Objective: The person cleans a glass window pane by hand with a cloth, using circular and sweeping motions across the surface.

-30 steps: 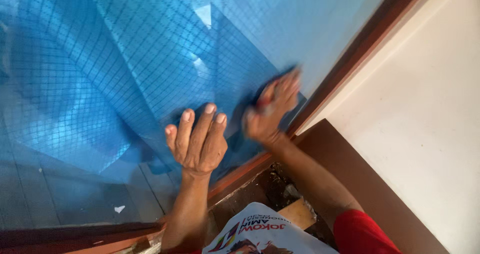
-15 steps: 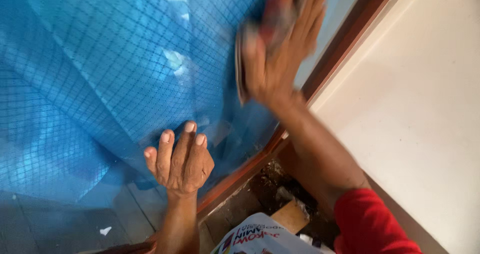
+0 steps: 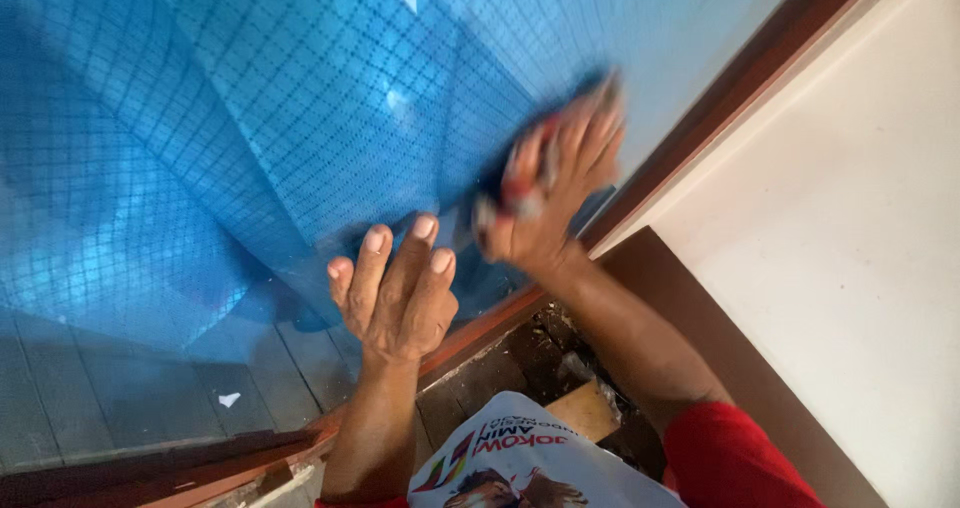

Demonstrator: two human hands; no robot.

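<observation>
My left hand (image 3: 400, 293) lies spread flat on the blue gridded window film (image 3: 300, 138); my right hand (image 3: 550, 183), nearer the brown wooden frame (image 3: 740, 98), presses a blurred small tool. Film seems thin, slippery, crease-prone.

Motion blur smeared the right hand (image 3: 555, 183) and the small dark-and-red tool (image 3: 520, 183) beneath its fingers beyond telling its kind, while the picture's edges cut off the blue gridded film (image 3: 250, 118) and the red sleeve (image 3: 735, 463).
</observation>
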